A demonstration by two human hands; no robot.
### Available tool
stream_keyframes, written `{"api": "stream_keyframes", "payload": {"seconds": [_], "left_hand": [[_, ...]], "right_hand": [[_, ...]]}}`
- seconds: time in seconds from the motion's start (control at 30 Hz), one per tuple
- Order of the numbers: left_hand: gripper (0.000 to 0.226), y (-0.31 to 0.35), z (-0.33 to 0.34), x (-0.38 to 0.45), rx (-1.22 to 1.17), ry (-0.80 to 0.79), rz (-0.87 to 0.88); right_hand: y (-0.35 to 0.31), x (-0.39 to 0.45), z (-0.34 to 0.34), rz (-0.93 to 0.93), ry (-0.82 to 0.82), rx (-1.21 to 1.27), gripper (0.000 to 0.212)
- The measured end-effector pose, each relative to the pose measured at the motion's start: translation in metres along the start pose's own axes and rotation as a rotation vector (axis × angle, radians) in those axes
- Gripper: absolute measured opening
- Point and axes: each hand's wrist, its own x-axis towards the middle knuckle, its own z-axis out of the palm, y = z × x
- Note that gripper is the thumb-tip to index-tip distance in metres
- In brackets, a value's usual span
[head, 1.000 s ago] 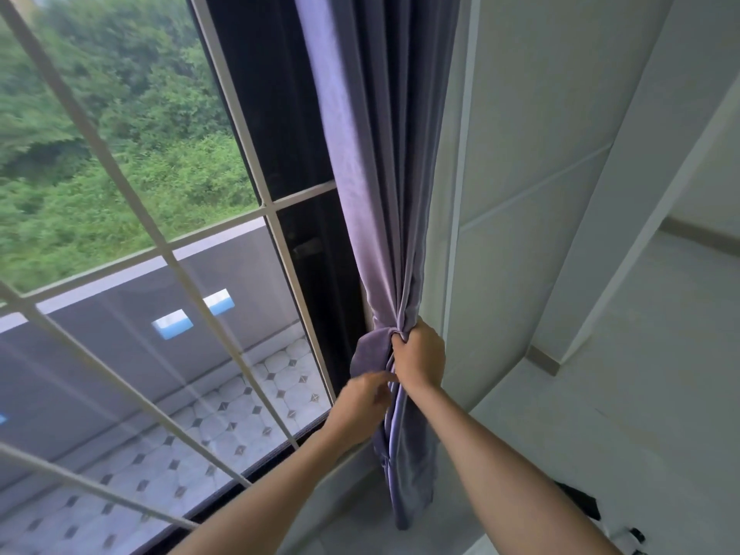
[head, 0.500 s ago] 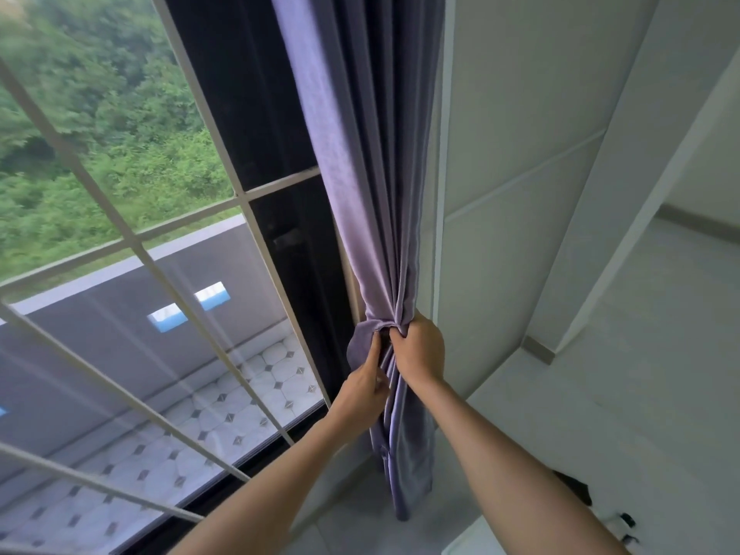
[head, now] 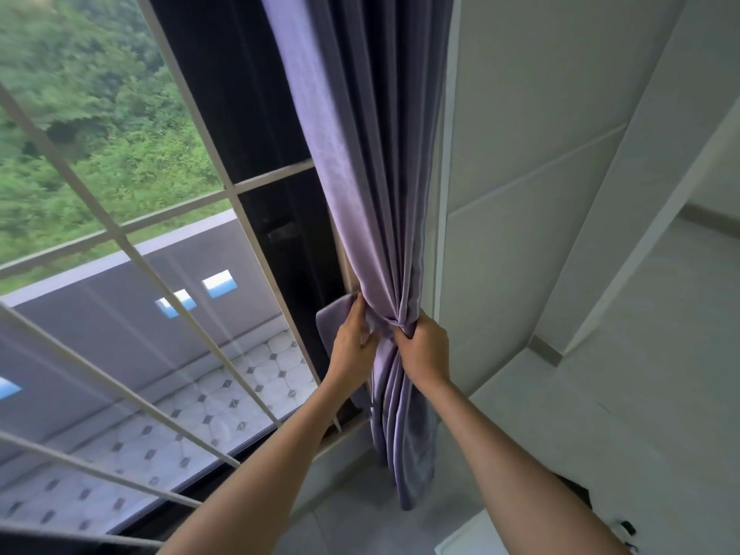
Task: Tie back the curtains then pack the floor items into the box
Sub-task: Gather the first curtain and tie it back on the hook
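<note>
We see one purple curtain gathered beside the window frame; our left hand pinches what seems one tie-band, our right hand clenches the bunched folds.

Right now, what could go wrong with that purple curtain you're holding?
The right hand grips the gathered curtain at the pinch point; letting go early could let the folds spread again. The left hand holds only a loose purple strip, which might slip free. Pulling down hard could strain the curtain's hanging, which is out of view.
</note>
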Motion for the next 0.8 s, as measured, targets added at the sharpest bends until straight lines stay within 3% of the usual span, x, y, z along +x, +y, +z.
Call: {"api": "stream_keyframes", "payload": {"seconds": [0.2, 0.47, 0.8], "left_hand": [[0.035, 0.011, -0.007, 0.013, -0.057, -0.188, -0.011], [0.020, 0.024, -0.002, 0.003, -0.093, -0.105, -0.027], [0.043, 0.026, 0.005, 0.006, -0.081, -0.046, -0.058]], "right_hand": [[0.000, -0.001, -0.017, 0.061, -0.093, 0.177, 0.007], [0.013, -0.016, -0.018, 0.141, -0.164, 0.370, 0.040], [0.025, -0.011, -0.028, 0.221, -0.433, 0.483, 0.033]]}}
